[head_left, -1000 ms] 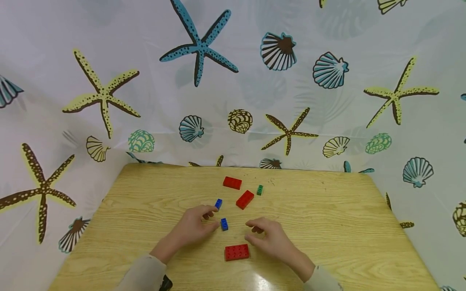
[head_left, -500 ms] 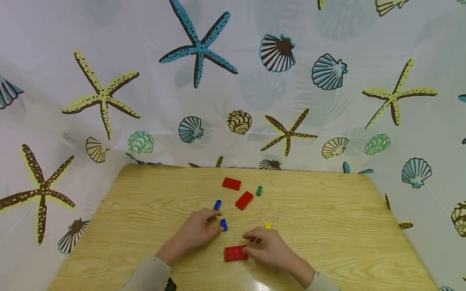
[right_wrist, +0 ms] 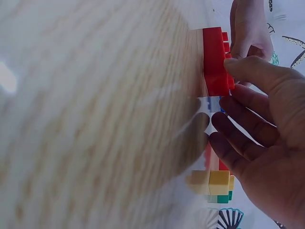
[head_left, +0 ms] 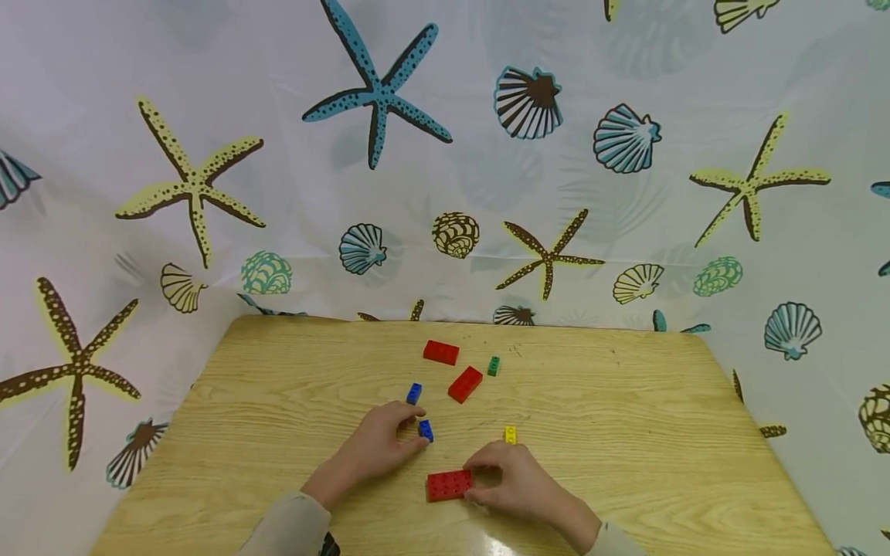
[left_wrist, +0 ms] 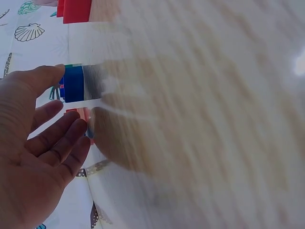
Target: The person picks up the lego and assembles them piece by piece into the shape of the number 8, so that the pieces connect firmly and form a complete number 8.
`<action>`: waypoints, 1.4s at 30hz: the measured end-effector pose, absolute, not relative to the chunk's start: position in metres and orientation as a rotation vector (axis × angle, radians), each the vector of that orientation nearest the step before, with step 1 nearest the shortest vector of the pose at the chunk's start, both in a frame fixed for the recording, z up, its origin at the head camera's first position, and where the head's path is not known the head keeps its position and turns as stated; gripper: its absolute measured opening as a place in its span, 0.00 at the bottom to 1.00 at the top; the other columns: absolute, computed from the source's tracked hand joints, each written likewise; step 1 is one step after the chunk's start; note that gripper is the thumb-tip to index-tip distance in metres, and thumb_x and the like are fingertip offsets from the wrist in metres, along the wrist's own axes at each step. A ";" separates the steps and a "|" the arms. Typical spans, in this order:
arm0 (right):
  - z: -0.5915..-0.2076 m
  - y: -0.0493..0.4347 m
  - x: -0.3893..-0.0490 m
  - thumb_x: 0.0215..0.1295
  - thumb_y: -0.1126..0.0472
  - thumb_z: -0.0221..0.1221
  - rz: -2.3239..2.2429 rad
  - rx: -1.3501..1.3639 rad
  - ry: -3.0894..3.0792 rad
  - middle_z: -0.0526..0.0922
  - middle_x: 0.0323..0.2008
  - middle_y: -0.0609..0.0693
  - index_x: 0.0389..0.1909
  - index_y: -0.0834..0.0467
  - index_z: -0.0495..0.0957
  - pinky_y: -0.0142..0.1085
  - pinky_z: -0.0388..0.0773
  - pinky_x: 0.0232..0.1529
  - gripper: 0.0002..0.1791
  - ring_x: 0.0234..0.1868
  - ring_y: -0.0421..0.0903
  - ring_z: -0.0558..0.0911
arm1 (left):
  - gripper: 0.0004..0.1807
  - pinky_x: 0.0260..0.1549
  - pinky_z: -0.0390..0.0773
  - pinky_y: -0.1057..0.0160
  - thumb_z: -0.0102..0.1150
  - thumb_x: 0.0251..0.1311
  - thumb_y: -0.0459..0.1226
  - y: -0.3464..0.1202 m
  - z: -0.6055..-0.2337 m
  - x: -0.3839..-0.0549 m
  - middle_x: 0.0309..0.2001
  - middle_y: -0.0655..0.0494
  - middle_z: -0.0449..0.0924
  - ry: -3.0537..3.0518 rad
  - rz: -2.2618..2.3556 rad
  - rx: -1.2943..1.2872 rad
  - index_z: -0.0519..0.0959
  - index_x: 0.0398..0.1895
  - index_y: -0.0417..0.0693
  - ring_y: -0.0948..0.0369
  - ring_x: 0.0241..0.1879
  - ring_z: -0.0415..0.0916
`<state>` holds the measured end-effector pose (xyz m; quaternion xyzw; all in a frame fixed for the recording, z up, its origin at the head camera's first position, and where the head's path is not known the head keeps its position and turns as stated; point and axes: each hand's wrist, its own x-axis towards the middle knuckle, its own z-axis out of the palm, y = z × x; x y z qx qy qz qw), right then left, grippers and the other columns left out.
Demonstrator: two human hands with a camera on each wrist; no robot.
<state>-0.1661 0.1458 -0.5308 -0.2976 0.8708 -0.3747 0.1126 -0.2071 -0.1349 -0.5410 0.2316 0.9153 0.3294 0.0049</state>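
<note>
"Toward the near edge of the table point(head_left: 647, 417), what does the right hand point(head_left: 514, 479) have?"

"Its thumb and forefinger pinch the right end of the large red brick point(head_left: 448, 486). From the head, that brick is a plain rectangle with two rows of round studs; the right wrist view adds its smooth flat side, the studs in profile, and the other fingers loosely spread, away from it."

"And the left hand point(head_left: 378, 440)?"

"A little farther from that edge. Its thumb tip appears to touch the small blue brick point(head_left: 426, 431), but the fingers are slack, bent around nothing. The left wrist view shows the smooth blue wall and its mirrored patch on the glossy tabletop, which the head view misses."

"Beyond the right hand?"

"A yellow brick point(head_left: 511, 435), partly covered by that hand from the head; the right wrist view shows its flat, blocky side."

"Nearer the far edge?"

"The second blue brick point(head_left: 414, 394), then the slanted red brick point(head_left: 465, 384) with a narrow, studded green brick point(head_left: 493, 365) to its right, and the farthest red brick point(head_left: 441, 353)."

"Past that edge?"

"Lightly creased white cloth point(head_left: 431, 174), printed with starfish and shells, behind the pale wood grain."
</note>
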 end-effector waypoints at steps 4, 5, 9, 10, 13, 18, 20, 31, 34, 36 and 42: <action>-0.534 0.146 -0.168 0.65 0.53 0.74 -1.092 -0.862 2.578 0.90 0.47 0.42 0.49 0.53 0.89 0.35 0.80 0.56 0.14 0.51 0.38 0.83 | 0.22 0.45 0.81 0.60 0.73 0.66 0.43 -0.134 -0.541 -0.208 0.46 0.55 0.85 2.875 1.014 0.723 0.84 0.58 0.42 0.60 0.44 0.79; -0.535 0.146 -0.169 0.65 0.53 0.74 -1.091 -0.858 2.585 0.90 0.47 0.42 0.49 0.52 0.89 0.35 0.80 0.56 0.14 0.51 0.38 0.83 | 0.22 0.46 0.81 0.59 0.73 0.66 0.43 -0.134 -0.541 -0.208 0.46 0.55 0.85 2.876 1.011 0.717 0.84 0.58 0.42 0.60 0.44 0.79; -0.538 0.146 -0.171 0.65 0.53 0.74 -1.101 -0.841 2.609 0.90 0.46 0.42 0.49 0.52 0.89 0.35 0.81 0.56 0.14 0.50 0.38 0.84 | 0.22 0.48 0.82 0.56 0.73 0.65 0.43 -0.133 -0.542 -0.208 0.48 0.54 0.86 2.885 0.987 0.721 0.84 0.58 0.42 0.59 0.45 0.81; -0.538 0.146 -0.171 0.65 0.53 0.74 -1.107 -0.838 2.612 0.90 0.46 0.43 0.48 0.53 0.89 0.35 0.81 0.55 0.14 0.50 0.39 0.84 | 0.22 0.49 0.82 0.54 0.73 0.65 0.43 -0.133 -0.542 -0.207 0.49 0.53 0.86 2.887 0.982 0.724 0.84 0.58 0.41 0.58 0.46 0.81; -0.539 0.146 -0.172 0.65 0.53 0.74 -1.120 -0.834 2.616 0.90 0.46 0.44 0.48 0.54 0.89 0.35 0.81 0.55 0.14 0.50 0.40 0.84 | 0.22 0.53 0.82 0.49 0.73 0.65 0.42 -0.133 -0.543 -0.208 0.51 0.50 0.86 2.890 0.971 0.742 0.84 0.58 0.40 0.54 0.50 0.83; -0.539 0.146 -0.173 0.65 0.53 0.73 -1.125 -0.832 2.617 0.90 0.46 0.44 0.48 0.54 0.89 0.35 0.81 0.55 0.14 0.51 0.40 0.84 | 0.22 0.57 0.81 0.46 0.74 0.64 0.41 -0.132 -0.544 -0.209 0.52 0.48 0.86 2.877 0.968 0.741 0.84 0.58 0.39 0.52 0.53 0.83; -0.540 0.146 -0.174 0.66 0.53 0.73 -1.124 -0.831 2.616 0.90 0.46 0.44 0.48 0.54 0.89 0.35 0.81 0.55 0.13 0.51 0.40 0.84 | 0.22 0.57 0.81 0.46 0.74 0.64 0.41 -0.132 -0.545 -0.209 0.52 0.48 0.86 2.872 0.966 0.734 0.85 0.57 0.39 0.51 0.53 0.83; -0.540 0.145 -0.176 0.66 0.53 0.73 -1.120 -0.825 2.612 0.90 0.46 0.43 0.48 0.53 0.89 0.36 0.80 0.56 0.13 0.51 0.40 0.84 | 0.19 0.58 0.81 0.45 0.73 0.65 0.40 -0.133 -0.543 -0.208 0.52 0.49 0.86 2.881 0.966 0.744 0.85 0.55 0.41 0.50 0.54 0.83; -0.539 0.145 -0.176 0.66 0.54 0.73 -1.120 -0.833 2.616 0.90 0.45 0.44 0.48 0.54 0.89 0.36 0.80 0.56 0.13 0.50 0.40 0.84 | 0.19 0.58 0.81 0.46 0.73 0.65 0.40 -0.133 -0.541 -0.208 0.52 0.49 0.87 2.885 0.968 0.742 0.85 0.55 0.41 0.51 0.55 0.83; -0.539 0.145 -0.176 0.65 0.55 0.73 -1.119 -0.835 2.619 0.90 0.45 0.44 0.47 0.54 0.89 0.36 0.81 0.56 0.13 0.50 0.40 0.84 | 0.19 0.58 0.82 0.47 0.73 0.65 0.40 -0.133 -0.540 -0.208 0.52 0.50 0.87 2.884 0.968 0.734 0.85 0.55 0.42 0.52 0.54 0.83; -0.538 0.145 -0.175 0.66 0.54 0.73 -1.121 -0.818 2.613 0.90 0.46 0.44 0.48 0.54 0.89 0.36 0.81 0.56 0.13 0.51 0.41 0.84 | 0.18 0.56 0.82 0.47 0.73 0.64 0.39 -0.135 -0.535 -0.206 0.52 0.50 0.87 2.876 0.979 0.737 0.85 0.55 0.41 0.52 0.53 0.84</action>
